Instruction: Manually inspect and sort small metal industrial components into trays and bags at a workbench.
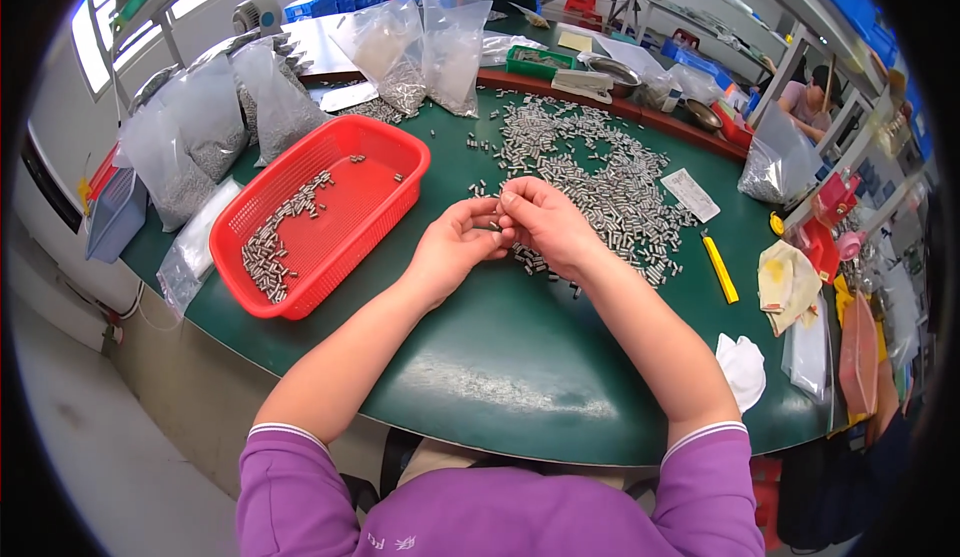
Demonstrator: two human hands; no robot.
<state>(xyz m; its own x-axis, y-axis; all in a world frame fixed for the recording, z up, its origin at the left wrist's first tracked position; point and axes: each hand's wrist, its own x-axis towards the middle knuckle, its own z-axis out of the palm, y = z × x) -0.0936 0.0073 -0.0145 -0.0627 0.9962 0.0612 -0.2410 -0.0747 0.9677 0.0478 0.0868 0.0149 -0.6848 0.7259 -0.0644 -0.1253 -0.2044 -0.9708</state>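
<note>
My left hand [452,250] and my right hand [548,223] meet above the green table [480,377], fingertips pinched together. A small metal piece seems to sit between them, mostly hidden by the fingers. Just beyond and to the right spreads a wide heap of small silvery metal cylinders [590,172]. To the left of my hands stands a red plastic basket [345,282] with slotted walls. Several of the same cylinders [268,257] lie along its left side, and a few more are scattered at its far end.
Clear bags of metal parts [190,137] line the far left, with more bags [450,62] at the back. On the right lie a yellow cutter knife [719,269], a white label card [690,195], a white cloth [741,372] and a stained glove [787,287]. Other people work beyond the table.
</note>
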